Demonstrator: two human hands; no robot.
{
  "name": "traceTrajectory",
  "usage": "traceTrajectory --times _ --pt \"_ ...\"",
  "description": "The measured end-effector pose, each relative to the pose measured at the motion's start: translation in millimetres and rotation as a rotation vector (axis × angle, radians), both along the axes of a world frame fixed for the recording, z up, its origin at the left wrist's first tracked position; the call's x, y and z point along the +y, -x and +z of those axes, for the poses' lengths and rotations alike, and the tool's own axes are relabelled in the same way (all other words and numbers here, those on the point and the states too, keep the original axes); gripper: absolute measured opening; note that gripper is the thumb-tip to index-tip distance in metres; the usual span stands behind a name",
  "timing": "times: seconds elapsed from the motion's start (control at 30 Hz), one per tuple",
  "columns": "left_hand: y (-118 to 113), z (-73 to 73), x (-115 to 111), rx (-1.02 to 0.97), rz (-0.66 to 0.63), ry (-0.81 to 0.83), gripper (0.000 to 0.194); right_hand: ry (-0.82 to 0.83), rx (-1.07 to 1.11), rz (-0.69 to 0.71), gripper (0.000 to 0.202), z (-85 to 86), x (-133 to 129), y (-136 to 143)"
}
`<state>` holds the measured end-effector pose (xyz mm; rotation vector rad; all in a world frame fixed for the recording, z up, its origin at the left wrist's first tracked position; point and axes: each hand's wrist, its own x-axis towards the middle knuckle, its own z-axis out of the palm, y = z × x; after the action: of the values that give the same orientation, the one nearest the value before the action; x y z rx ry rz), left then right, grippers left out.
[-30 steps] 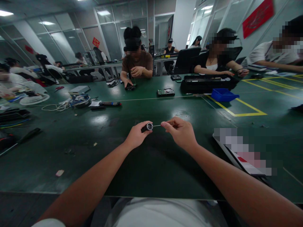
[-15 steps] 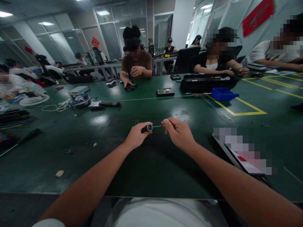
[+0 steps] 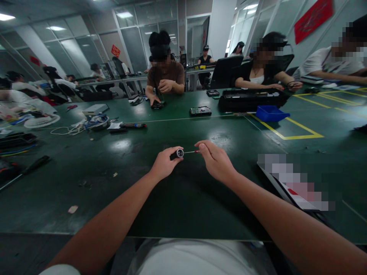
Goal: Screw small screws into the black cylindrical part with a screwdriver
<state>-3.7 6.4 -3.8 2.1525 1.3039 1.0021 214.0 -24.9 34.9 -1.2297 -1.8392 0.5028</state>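
My left hand [image 3: 164, 165] is closed around a small black cylinder [image 3: 179, 153] with a silvery ring at its round end, which faces me. My right hand [image 3: 215, 157] grips a thin screwdriver [image 3: 196, 151] by its red handle, most of it hidden by the fingers. The slim metal shaft points left and its tip meets the cylinder's ringed end; whether it sits inside cannot be made out. Both hands are held over the near middle of the green table [image 3: 172, 214].
A paper-covered folder [image 3: 292, 189] lies at right. Farther off are a blue tray [image 3: 272, 113], a long black housing [image 3: 254, 100] and a hard drive [image 3: 200, 110]. At left are a large screwdriver [image 3: 37, 165] and coiled cables [image 3: 96, 123]. Co-workers sit across the table.
My left hand and the cylinder have shifted very slightly left. The fingers of my right hand have changed position a little on the screwdriver, showing more of its red handle.
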Motion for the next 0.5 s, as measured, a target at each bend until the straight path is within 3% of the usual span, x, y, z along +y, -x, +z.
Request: traceTrajectory --times 0.23,0.4,0.5 --pt "0 1.2 0 -0.003 0.029 -0.003 0.037 -0.002 0.099 0.014 0.023 -4.2 0 4" --pt "-2 3.5 -1 0.032 0.012 -0.001 0.037 0.137 0.446 0.027 0.023 -10.7 10 5" --pt "-3 6.0 -3 0.075 -0.042 -0.024 0.036 0.311 0.734 -0.024 0.027 -14.4 19 4"
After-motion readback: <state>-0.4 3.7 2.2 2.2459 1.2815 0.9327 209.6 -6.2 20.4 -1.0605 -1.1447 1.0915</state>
